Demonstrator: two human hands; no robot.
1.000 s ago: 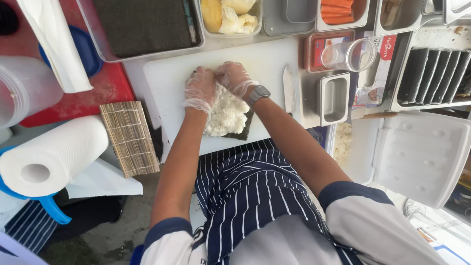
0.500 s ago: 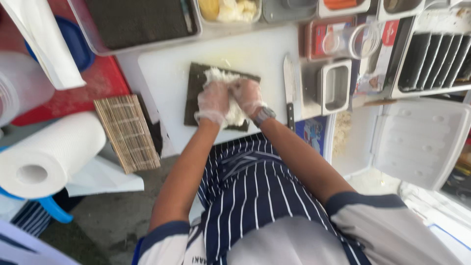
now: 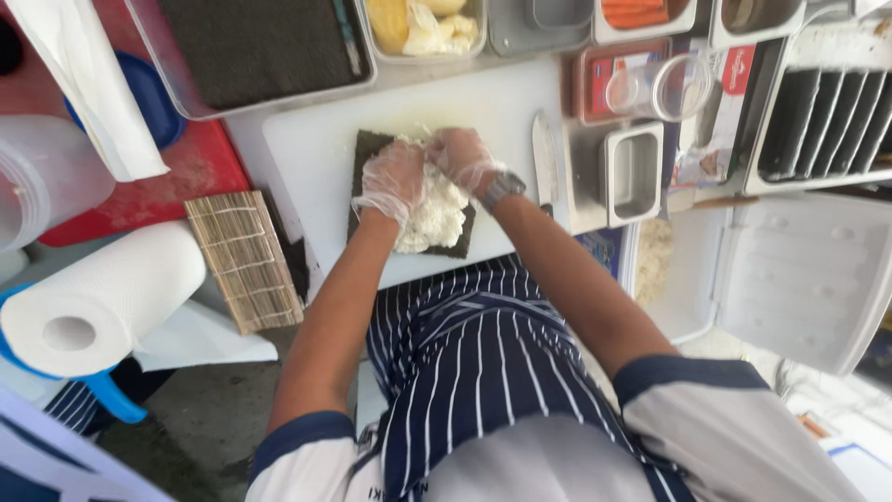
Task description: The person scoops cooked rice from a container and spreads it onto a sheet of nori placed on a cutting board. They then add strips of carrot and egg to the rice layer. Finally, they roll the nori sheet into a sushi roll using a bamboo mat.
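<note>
Our gloved hands, left [image 3: 392, 181] and right [image 3: 462, 158], press flat on rice [image 3: 435, 216] mid-frame; nori [image 3: 367, 149] half covered, corners bare.

Clear gloves, wristwatch [image 3: 502, 189] (right), striped apron [image 3: 483, 363], navy-cuffed sleeves.

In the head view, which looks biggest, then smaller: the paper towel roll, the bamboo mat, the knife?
1. Paper towel roll, though it sits nearer the camera
2. Bamboo mat
3. Knife
</note>
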